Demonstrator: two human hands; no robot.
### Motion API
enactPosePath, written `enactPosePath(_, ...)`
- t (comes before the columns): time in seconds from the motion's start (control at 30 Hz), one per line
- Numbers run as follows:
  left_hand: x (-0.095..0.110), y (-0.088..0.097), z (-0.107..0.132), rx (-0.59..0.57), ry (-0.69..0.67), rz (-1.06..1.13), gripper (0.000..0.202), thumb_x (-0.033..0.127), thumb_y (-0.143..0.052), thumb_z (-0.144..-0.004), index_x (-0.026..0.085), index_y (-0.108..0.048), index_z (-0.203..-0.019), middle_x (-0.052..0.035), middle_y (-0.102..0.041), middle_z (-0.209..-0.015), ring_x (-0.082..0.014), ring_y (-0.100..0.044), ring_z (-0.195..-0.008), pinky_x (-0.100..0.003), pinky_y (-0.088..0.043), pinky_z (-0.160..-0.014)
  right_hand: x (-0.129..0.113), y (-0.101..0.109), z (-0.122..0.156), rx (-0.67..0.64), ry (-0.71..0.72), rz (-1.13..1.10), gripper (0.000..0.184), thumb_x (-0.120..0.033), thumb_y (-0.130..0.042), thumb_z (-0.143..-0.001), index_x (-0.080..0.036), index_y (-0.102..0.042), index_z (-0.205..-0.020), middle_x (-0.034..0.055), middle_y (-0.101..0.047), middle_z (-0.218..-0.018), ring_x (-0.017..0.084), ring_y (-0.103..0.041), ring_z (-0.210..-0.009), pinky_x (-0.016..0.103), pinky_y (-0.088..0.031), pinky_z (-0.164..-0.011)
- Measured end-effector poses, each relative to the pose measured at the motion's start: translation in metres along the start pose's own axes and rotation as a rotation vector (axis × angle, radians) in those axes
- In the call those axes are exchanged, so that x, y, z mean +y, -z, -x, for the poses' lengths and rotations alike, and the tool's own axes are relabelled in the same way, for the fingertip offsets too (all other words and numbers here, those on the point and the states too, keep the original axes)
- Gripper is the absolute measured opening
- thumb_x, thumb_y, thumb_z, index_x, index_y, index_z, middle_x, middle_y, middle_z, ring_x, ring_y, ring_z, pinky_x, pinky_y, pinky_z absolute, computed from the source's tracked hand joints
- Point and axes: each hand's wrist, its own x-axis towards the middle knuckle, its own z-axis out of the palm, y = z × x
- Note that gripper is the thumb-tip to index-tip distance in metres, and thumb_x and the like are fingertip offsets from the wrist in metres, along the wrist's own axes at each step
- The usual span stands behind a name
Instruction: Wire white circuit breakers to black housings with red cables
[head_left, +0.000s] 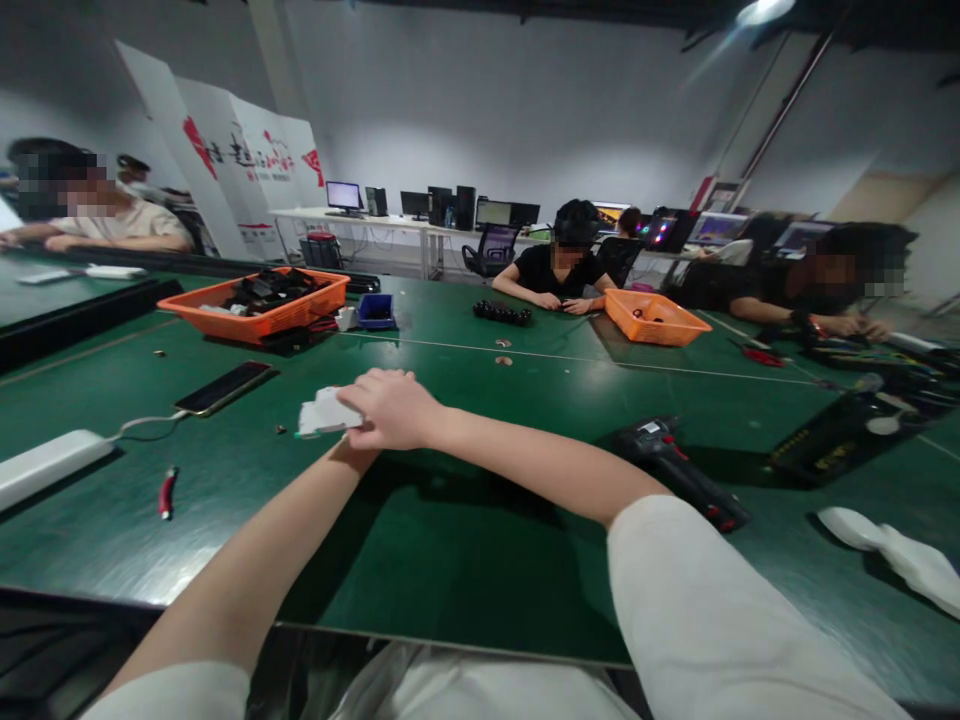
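Over the green table, my right hand is closed around a white plastic part, blocky and stepped, with a thin greenish edge at its lower left. Its kind is not clear. My left forearm reaches up from the lower left and crosses beneath the right hand. My left hand is almost wholly covered there by the right hand and the part, so its fingers cannot be made out. Left of the hands lie a phone on a cable and a small red-handled tool.
An orange basket of black parts and a blue bin stand beyond. A second orange basket is farther right. A cordless screwdriver, a black box-like object and a white object lie right. Co-workers sit around.
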Motion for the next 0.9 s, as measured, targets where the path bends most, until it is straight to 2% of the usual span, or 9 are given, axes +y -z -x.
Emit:
enactPosePath(0.1, -0.004, 0.001, 0.001, -0.023, -0.019, -0.041, 0.032, 0.035, -0.051, -0.098, 0.012, -0.061, -0.117, -0.0149, -0.062, -0.121, -0.0264, -0.060, -0.109, -0.046, -0.052, -0.089, 0.015, 0.041, 0.085, 0.127, -0.157, -0.077, 0.039, -0.030, -0.065, -0.081, -0.015, -0.058, -0.115, 0.0118, -0.065, -0.109, 0.027, -0.056, -0.102, 0.041, -0.045, -0.093)
enactPosePath(0.2, -0.006, 0.001, 0.000, -0.037, -0.006, -0.066, 0.028, 0.029, -0.047, -0.095, 0.012, -0.065, -0.108, -0.0197, -0.064, -0.114, -0.0332, -0.057, -0.114, -0.048, -0.046, -0.093, 0.023, 0.070, 0.174, 0.144, -0.349, -0.090, 0.036, -0.025, -0.064, -0.081, -0.017, -0.058, -0.116, 0.0109, -0.065, -0.107, 0.026, -0.057, -0.100, 0.042, -0.049, -0.089)
enactPosePath(0.3, -0.005, 0.001, -0.001, -0.067, -0.008, -0.117, 0.034, 0.030, -0.042, -0.092, 0.014, -0.063, -0.112, -0.0196, -0.063, -0.116, -0.0343, -0.055, -0.115, -0.046, -0.044, -0.092, 0.025, 0.086, 0.250, 0.106, -0.488, -0.045, 0.034, -0.026, -0.064, -0.083, -0.018, -0.059, -0.115, 0.0116, -0.066, -0.106, 0.028, -0.060, -0.100, 0.045, -0.051, -0.088)
enactPosePath(0.4, -0.004, 0.002, -0.002, -0.084, -0.024, -0.183, 0.038, 0.032, -0.038, -0.091, 0.014, -0.062, -0.112, -0.0193, -0.063, -0.116, -0.0337, -0.055, -0.111, -0.044, -0.044, -0.089, 0.020, 0.091, 0.302, 0.068, -0.607, 0.015, 0.033, -0.027, -0.064, -0.085, -0.018, -0.060, -0.116, 0.0131, -0.066, -0.109, 0.030, -0.060, -0.102, 0.048, -0.051, -0.090)
enactPosePath(0.47, -0.004, 0.002, -0.003, -0.087, -0.036, -0.203, 0.039, 0.034, -0.037, -0.091, 0.013, -0.062, -0.111, -0.0197, -0.064, -0.115, -0.0341, -0.056, -0.109, -0.044, -0.045, -0.086, 0.016, 0.090, 0.320, 0.072, -0.667, 0.023, 0.032, -0.028, -0.063, -0.085, -0.019, -0.060, -0.115, 0.0132, -0.066, -0.108, 0.031, -0.061, -0.102, 0.049, -0.051, -0.091)
enactPosePath(0.53, -0.004, 0.002, -0.004, -0.090, -0.048, -0.212, 0.039, 0.036, -0.037, -0.090, 0.013, -0.063, -0.109, -0.0200, -0.064, -0.113, -0.0348, -0.056, -0.107, -0.045, -0.046, -0.084, 0.014, 0.089, 0.327, 0.085, -0.710, 0.002, 0.031, -0.029, -0.063, -0.085, -0.019, -0.060, -0.114, 0.0126, -0.066, -0.107, 0.030, -0.061, -0.101, 0.048, -0.051, -0.090)
enactPosePath(0.7, -0.004, 0.001, -0.004, -0.100, -0.047, -0.217, 0.040, 0.036, -0.038, -0.089, 0.013, -0.062, -0.110, -0.0207, -0.064, -0.114, -0.0357, -0.056, -0.108, -0.046, -0.047, -0.084, 0.017, 0.083, 0.317, 0.108, -0.729, -0.030, 0.029, -0.031, -0.062, -0.086, -0.019, -0.060, -0.113, 0.0115, -0.065, -0.107, 0.029, -0.059, -0.101, 0.046, -0.051, -0.089)
enactPosePath(0.9, -0.001, 0.006, -0.003, -0.110, -0.040, -0.201, 0.039, 0.037, -0.040, -0.089, 0.012, -0.063, -0.108, -0.0212, -0.063, -0.113, -0.0354, -0.057, -0.108, -0.046, -0.047, -0.085, 0.020, 0.077, 0.315, 0.048, -0.730, -0.042, 0.030, -0.030, -0.065, -0.083, -0.018, -0.061, -0.110, 0.0108, -0.065, -0.105, 0.028, -0.059, -0.098, 0.044, -0.050, -0.088)
